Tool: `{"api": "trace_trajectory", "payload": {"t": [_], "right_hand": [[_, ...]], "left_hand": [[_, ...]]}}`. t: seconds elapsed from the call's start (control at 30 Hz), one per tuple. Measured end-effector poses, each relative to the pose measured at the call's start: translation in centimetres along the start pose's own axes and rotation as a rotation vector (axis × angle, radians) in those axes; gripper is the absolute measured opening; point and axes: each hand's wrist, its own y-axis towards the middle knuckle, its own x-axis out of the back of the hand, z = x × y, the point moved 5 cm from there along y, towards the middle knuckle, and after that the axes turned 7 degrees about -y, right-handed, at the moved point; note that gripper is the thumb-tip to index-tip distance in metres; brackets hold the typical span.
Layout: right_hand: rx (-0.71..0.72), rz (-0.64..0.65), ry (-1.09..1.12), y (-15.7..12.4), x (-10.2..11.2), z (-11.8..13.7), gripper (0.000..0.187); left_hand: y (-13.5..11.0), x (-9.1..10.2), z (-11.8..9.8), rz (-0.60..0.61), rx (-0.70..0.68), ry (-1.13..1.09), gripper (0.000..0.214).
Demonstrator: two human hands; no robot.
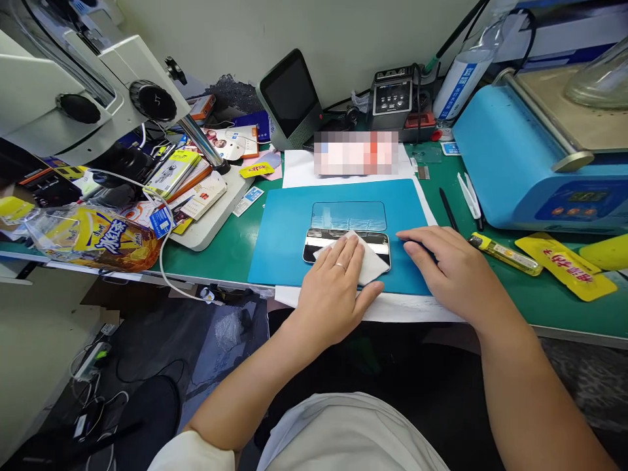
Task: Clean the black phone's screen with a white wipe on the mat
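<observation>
My left hand lies flat on a folded white wipe, its fingers pressing it onto a dark, glossy smartphone. Part of the phone is hidden under the wipe and the fingers. Just behind the phone lies a clear, thin glass screen sheet with a dark outline. Both rest on a blue mat. My right hand is at the mat's right side, fingers stretched out and thumb apart, with nothing visible in it. It is apart from the phone.
Left stand a microscope, a drink bottle and piled boxes. A small display and a control box stand behind. Right are a blue machine, tweezers, a black pen, a yellow cutter and a yellow packet.
</observation>
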Motion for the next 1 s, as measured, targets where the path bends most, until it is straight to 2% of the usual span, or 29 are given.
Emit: {"api": "trace_trajectory", "payload": {"t": [0.1,0.17,0.4,0.67,0.9,1.0], "right_hand": [[0.003,-0.017,-0.005,0.0,0.0,-0.1,0.032],[0.014,-0.016,-0.008,0.0,0.0,0.0,0.031],[0.012,-0.003,-0.014,-0.1,0.3,0.1,0.032],[0.006,-0.006,-0.001,-0.1,0.0,0.0,0.03],[0.009,0.002,-0.007,-0.1,0.1,0.0,0.031],[0.007,0.003,-0.007,-0.2,0.1,0.1,0.031]], "left_hand": [[1.6,-0.1,0.4,-0.047,0.025,0.006,0.068],[1.7,-0.3,0.3,-0.064,0.031,-0.004,0.068],[-1.1,0.2,-0.9,-0.056,0.013,-0.011,0.074],[2.2,0.0,-0.5,-0.072,0.019,0.013,0.077],[-0.8,0.4,-1.6,-0.057,0.007,0.026,0.082],[-0.2,0.2,-1.5,-0.044,0.004,0.035,0.083]]}}
